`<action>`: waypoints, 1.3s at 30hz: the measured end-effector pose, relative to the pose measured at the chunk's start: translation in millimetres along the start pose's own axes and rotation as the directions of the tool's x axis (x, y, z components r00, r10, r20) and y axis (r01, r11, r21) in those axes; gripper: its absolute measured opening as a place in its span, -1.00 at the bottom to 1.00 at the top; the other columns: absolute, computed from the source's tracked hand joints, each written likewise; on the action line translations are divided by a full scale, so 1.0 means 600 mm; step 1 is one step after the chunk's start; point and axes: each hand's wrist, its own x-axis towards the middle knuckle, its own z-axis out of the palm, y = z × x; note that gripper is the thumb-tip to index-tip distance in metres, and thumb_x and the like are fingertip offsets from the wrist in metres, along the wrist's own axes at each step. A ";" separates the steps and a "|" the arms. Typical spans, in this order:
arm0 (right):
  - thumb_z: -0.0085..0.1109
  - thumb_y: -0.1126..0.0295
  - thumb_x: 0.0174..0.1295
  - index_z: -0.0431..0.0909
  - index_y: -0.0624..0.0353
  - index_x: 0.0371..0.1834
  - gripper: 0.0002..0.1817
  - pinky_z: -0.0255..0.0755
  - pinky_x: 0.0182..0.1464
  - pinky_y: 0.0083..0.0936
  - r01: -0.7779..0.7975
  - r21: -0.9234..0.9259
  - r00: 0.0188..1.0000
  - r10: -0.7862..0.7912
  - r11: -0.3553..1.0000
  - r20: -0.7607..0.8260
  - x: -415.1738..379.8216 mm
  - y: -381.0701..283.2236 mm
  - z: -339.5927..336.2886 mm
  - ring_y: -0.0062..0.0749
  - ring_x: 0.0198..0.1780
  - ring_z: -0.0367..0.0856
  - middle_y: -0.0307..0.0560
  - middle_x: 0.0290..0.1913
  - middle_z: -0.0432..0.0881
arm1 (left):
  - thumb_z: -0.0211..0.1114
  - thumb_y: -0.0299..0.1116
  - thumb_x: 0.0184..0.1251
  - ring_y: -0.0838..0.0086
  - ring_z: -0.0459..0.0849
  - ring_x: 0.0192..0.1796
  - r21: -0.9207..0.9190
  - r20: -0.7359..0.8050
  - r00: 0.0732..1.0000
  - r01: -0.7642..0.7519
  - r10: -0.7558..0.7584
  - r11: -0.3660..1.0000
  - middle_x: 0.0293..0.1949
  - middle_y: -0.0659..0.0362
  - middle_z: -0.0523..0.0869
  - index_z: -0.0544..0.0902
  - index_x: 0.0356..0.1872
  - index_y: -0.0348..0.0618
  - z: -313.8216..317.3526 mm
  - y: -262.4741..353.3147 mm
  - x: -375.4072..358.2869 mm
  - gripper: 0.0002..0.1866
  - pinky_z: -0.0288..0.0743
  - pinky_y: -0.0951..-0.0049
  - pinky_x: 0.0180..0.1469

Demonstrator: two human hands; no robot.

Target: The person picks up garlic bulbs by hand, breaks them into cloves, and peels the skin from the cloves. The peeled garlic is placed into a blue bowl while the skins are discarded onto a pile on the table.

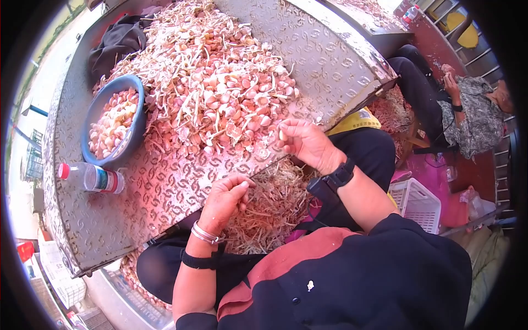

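Observation:
Above the near edge of the table, my right hand (305, 143) pinches a small pale garlic clove (282, 135) between thumb and fingers. My left hand (224, 201), with bracelets at its wrist, is closed with thumb against fingers; what it holds, if anything, I cannot make out. A heap of pinkish garlic cloves (220, 96) with dry stalks spreads over the patterned metal table (165, 203). To its left stands a blue basin (141, 118) holding garlic cloves (114, 124). Dry stalks and skins (267, 214) lie below, between my legs.
A plastic bottle with a red cap (99, 179) lies left, near the basin. Dark cloth (118, 47) is bunched at the table's far left. At the right, a white plastic crate (418, 203) stands on the floor, and another person (476, 113) sits beyond.

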 end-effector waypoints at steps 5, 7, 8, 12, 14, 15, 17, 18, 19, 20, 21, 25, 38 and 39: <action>0.11 0.48 0.09 0.57 0.27 -0.19 -0.79 0.57 -0.35 -0.47 0.094 -0.821 0.853 -0.471 0.562 -0.225 0.086 -0.068 -0.082 -0.30 -0.38 0.68 -0.04 -0.42 0.65 | 0.04 -0.53 0.32 0.66 0.51 -0.51 -0.407 -0.060 0.991 0.085 -0.120 0.909 -0.44 0.20 0.59 0.59 -0.16 -0.29 0.006 -0.002 0.008 -0.82 0.18 0.78 -0.68; 0.06 0.45 0.07 0.60 0.22 -0.18 -0.76 0.55 -0.25 -0.27 -0.013 -0.978 0.753 -0.645 -0.209 0.128 0.108 -0.083 -0.086 -0.07 -0.33 0.67 0.11 -0.38 0.65 | 0.04 -0.52 0.32 0.68 0.48 -0.53 -0.429 -0.071 0.992 0.067 -0.107 0.901 -0.43 0.20 0.59 0.58 -0.14 -0.30 0.008 0.003 0.009 -0.81 0.16 0.78 -0.69; 0.06 0.45 0.07 0.60 0.22 -0.18 -0.76 0.55 -0.25 -0.27 -0.014 -0.979 0.754 -0.645 -0.205 0.124 0.114 -0.083 -0.079 -0.07 -0.33 0.67 0.11 -0.38 0.65 | 0.04 -0.51 0.33 0.69 0.46 -0.55 -0.446 -0.082 0.991 0.057 -0.105 0.893 -0.44 0.22 0.58 0.58 -0.13 -0.30 0.008 0.006 0.010 -0.81 0.15 0.78 -0.70; 0.03 0.44 0.04 0.60 0.14 -0.22 -0.76 0.51 -0.16 -0.16 -0.052 -0.922 0.869 -0.472 -0.383 0.147 0.128 -0.073 -0.044 0.04 -0.25 0.63 0.19 -0.33 0.63 | 0.02 -0.44 0.39 0.70 0.35 -0.64 -0.397 -0.102 0.992 0.029 -0.076 0.917 -0.58 0.30 0.47 0.56 -0.11 -0.37 0.005 0.004 0.015 -0.77 0.09 0.77 -0.70; 0.04 0.46 0.03 0.56 0.14 -0.24 -0.78 0.51 -0.19 -0.15 0.020 -0.912 0.906 -0.378 -0.409 0.190 0.118 -0.062 -0.037 0.02 -0.24 0.63 0.16 -0.31 0.63 | 0.02 -0.43 0.40 0.70 0.32 -0.66 -0.377 -0.095 0.994 0.021 -0.061 0.926 -0.61 0.32 0.42 0.55 -0.09 -0.37 0.001 -0.002 0.019 -0.76 0.09 0.76 -0.71; 0.04 0.46 0.03 0.56 0.14 -0.24 -0.78 0.51 -0.19 -0.15 0.023 -0.911 0.906 -0.377 -0.413 0.194 0.108 -0.059 -0.035 0.02 -0.24 0.63 0.16 -0.31 0.63 | 0.01 -0.43 0.40 0.70 0.31 -0.67 -0.379 -0.101 0.992 0.030 -0.074 0.925 -0.63 0.33 0.40 0.55 -0.07 -0.37 -0.001 -0.004 0.021 -0.76 0.09 0.76 -0.71; 0.02 0.48 0.04 0.59 0.11 -0.16 -0.72 0.49 -0.23 -0.19 0.118 -0.962 0.703 -0.663 -0.247 0.257 0.083 -0.058 -0.023 0.04 -0.27 0.61 0.15 -0.31 0.63 | 0.00 -0.43 0.40 0.70 0.30 -0.67 -0.383 -0.109 0.990 0.037 -0.085 0.923 -0.64 0.33 0.38 0.54 -0.05 -0.36 -0.002 -0.005 0.018 -0.75 0.10 0.75 -0.71; 0.08 0.45 0.05 0.59 0.14 -0.17 -0.75 0.50 -0.25 -0.25 0.163 -0.967 0.660 -0.706 -0.198 0.256 0.074 -0.062 -0.013 0.00 -0.28 0.62 0.12 -0.31 0.63 | -0.01 -0.44 0.40 0.70 0.31 -0.67 -0.379 -0.130 0.987 0.041 -0.097 0.924 -0.62 0.32 0.41 0.54 -0.04 -0.35 0.001 -0.002 0.017 -0.75 0.11 0.75 -0.71; 0.08 0.45 0.05 0.59 0.14 -0.17 -0.75 0.50 -0.25 -0.25 0.164 -0.966 0.658 -0.707 -0.199 0.258 0.076 -0.063 -0.010 0.00 -0.28 0.62 0.12 -0.31 0.63 | -0.02 -0.44 0.40 0.70 0.31 -0.67 -0.373 -0.148 0.983 0.048 -0.110 0.926 -0.60 0.30 0.43 0.54 -0.03 -0.34 0.003 0.000 0.015 -0.74 0.12 0.75 -0.72; 0.10 0.42 0.07 0.60 0.14 -0.17 -0.76 0.50 -0.26 -0.27 0.217 -0.956 0.679 -0.673 -0.195 0.292 0.080 -0.064 -0.006 0.00 -0.30 0.62 0.11 -0.33 0.63 | -0.02 -0.44 0.40 0.70 0.31 -0.67 -0.370 -0.147 0.983 0.047 -0.108 0.928 -0.60 0.30 0.43 0.54 -0.03 -0.34 0.003 -0.001 0.015 -0.74 0.12 0.75 -0.72; 0.12 0.40 0.09 0.60 0.14 -0.18 -0.77 0.50 -0.27 -0.28 0.270 -0.944 0.697 -0.638 -0.189 0.327 0.085 -0.064 -0.001 -0.01 -0.32 0.62 0.10 -0.35 0.63 | -0.05 -0.46 0.39 0.71 0.33 -0.66 -0.381 -0.160 0.982 0.035 -0.103 0.924 -0.55 0.29 0.48 0.55 -0.03 -0.31 0.004 -0.003 0.015 -0.74 0.14 0.75 -0.71; 0.11 0.38 0.14 0.60 0.13 -0.17 -0.79 0.50 -0.21 -0.30 0.126 -0.960 0.821 -0.517 -0.252 0.243 0.131 -0.052 0.032 -0.03 -0.22 0.62 0.11 -0.31 0.63 | -0.09 -0.55 0.30 0.72 0.37 -0.63 -0.361 -0.187 0.980 -0.003 -0.069 0.933 -0.39 0.23 0.57 0.57 -0.03 -0.29 0.000 -0.004 0.015 -0.69 0.19 0.75 -0.70; 0.12 0.39 0.05 0.54 0.14 -0.39 -0.90 0.50 -0.20 -0.27 0.334 -0.814 0.770 -0.360 -0.475 0.526 0.129 -0.001 0.106 -0.13 -0.28 0.60 -0.05 -0.32 0.57 | 0.03 -0.46 0.37 0.78 0.33 -0.63 -0.316 -0.280 0.960 -0.100 0.008 0.943 -0.43 0.25 0.61 0.57 -0.04 -0.22 -0.014 -0.009 0.015 -0.77 0.17 0.78 -0.68; 0.12 0.39 0.05 0.54 0.14 -0.39 -0.90 0.50 -0.20 -0.27 0.342 -0.808 0.766 -0.356 -0.480 0.535 0.134 0.009 0.110 -0.13 -0.28 0.60 -0.05 -0.32 0.57 | 0.03 -0.46 0.37 0.78 0.33 -0.63 -0.318 -0.288 0.958 -0.108 0.013 0.942 -0.43 0.25 0.61 0.57 -0.04 -0.22 -0.016 -0.008 0.014 -0.77 0.17 0.78 -0.68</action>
